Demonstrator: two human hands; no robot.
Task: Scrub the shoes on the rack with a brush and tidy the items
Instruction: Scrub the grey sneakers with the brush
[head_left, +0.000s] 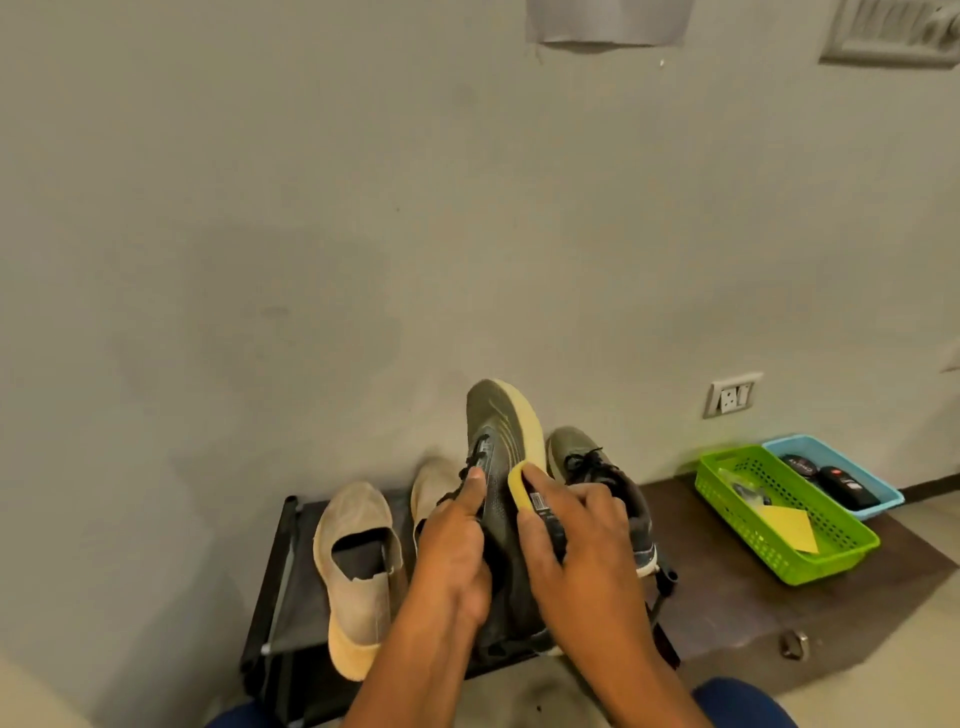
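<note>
left hand (454, 545) grips upright olive sneaker (501, 447); right hand (576, 545) presses yellow sponge (522, 486) against it.

One head-worn wide-angle view looks forward and down, close over the shoe rack (291, 587).

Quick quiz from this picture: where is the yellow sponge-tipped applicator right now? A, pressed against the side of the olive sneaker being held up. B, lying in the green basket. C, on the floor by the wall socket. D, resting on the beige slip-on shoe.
A: the right hand holds the applicator against the raised olive sneaker, which the left hand grips by its laces side.
</note>
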